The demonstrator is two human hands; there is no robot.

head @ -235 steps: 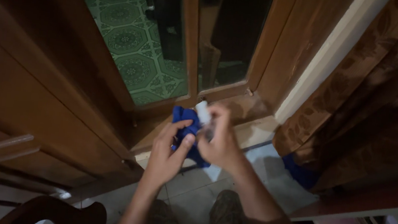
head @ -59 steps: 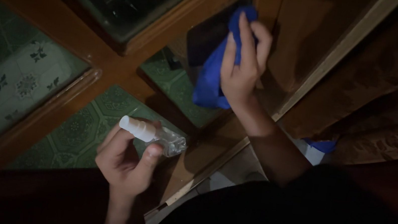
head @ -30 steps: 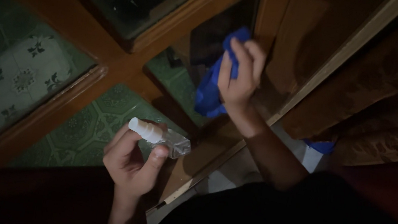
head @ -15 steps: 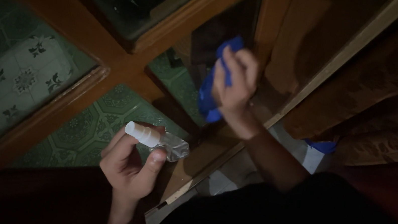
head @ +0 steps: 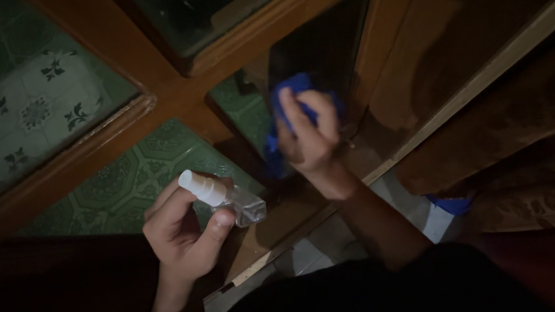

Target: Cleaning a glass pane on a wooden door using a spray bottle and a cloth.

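Floor (head: 308,251): pale tiles, seen only in a narrow strip at the foot of the wooden door frame (head: 179,94), lower centre. Dim light. A blue cloth heap (head: 451,204) lies on the tiles at right, against the hem of the brown curtain (head: 540,139), which reaches down to the floor. Beyond the glass panes, a green patterned tiled floor (head: 133,181), with one pale flowered patch (head: 36,112).

Dim, warm light is falling across the scene, leaving the near right almost black. The glass pane (head: 146,189) is reflecting green tiles faintly. The right hand (head: 308,135) is showing slight motion blur, and grain is softening every edge.
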